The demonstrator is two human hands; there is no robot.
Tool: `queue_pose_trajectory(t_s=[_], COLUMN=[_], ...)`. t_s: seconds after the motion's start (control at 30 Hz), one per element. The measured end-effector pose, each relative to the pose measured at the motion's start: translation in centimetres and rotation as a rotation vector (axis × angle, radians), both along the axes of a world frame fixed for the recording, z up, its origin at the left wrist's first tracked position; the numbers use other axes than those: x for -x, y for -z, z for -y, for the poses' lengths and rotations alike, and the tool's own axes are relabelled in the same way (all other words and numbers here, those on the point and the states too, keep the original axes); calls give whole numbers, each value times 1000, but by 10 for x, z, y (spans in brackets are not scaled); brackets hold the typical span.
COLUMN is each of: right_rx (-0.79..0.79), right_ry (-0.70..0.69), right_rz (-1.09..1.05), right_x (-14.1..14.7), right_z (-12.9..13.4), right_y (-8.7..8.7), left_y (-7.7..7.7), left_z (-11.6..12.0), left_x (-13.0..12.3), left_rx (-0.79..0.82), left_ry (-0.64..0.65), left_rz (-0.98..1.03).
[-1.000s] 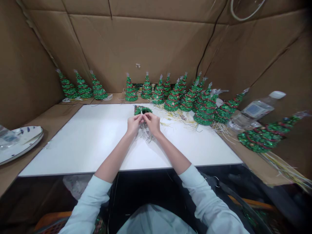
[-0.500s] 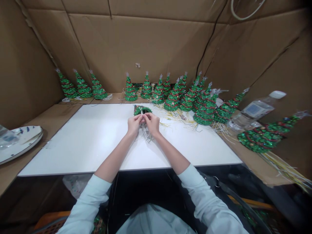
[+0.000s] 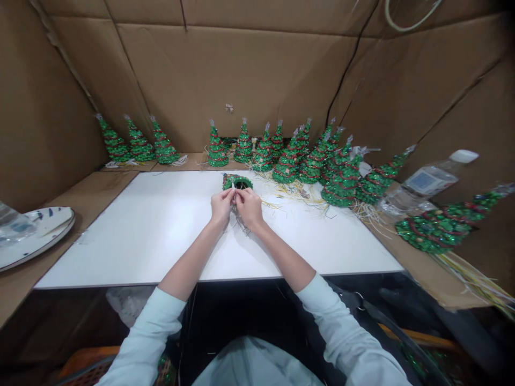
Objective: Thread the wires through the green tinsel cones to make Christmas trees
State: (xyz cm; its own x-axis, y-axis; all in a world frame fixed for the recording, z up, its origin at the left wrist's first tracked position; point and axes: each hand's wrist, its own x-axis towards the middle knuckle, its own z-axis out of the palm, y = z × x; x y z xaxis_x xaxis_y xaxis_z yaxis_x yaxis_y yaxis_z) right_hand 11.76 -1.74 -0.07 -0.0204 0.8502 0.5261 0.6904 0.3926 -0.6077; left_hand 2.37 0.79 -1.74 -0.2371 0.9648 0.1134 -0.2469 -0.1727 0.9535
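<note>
White strands [image 3: 233, 184] pinched in L fingers [image 3: 228, 195] & R fingers [image 3: 242, 195], grn tree [image 3: 229, 181] on side just beyond

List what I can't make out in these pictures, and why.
All in the head view:
Exactly which thin pale strands the left hand and right hand pinch: fingers cover them.
Inside the tipped green tinsel tree: dark shadow.
Clear plastic bottle, label print: blurred.
Blue-marked white plate: left edge cuts it.

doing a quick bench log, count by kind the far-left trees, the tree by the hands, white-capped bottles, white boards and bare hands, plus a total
far-left trees: 3
tree by the hands: 1
white-capped bottle: 1
white board: 1
left hand and right hand: 2
total: 8
</note>
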Motion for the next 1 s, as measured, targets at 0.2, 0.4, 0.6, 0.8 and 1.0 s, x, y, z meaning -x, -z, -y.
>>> queue_pose_trajectory(t_s=[0.2,0.4,0.6,0.8,1.0], right_rx=[-18,-10,4,8,59], right_ry=[-2,23,10,24,-63], right_rz=[-76,-120,-106,-126,-220], right_x=[-4,-3,-4,-6,-11], right_z=[-2,-3,-3,-5,-9], right_y=[2,3,1,4,0], left_y=[-8,-12,-11,-12,-13], left_z=[4,7,7,7,3], left_x=[-4,-5,-4,-4,1], left_rx=[19,21,18,45,70], left_ry=[34,21,27,41,43], left_rz=[108,127,118,80,60])
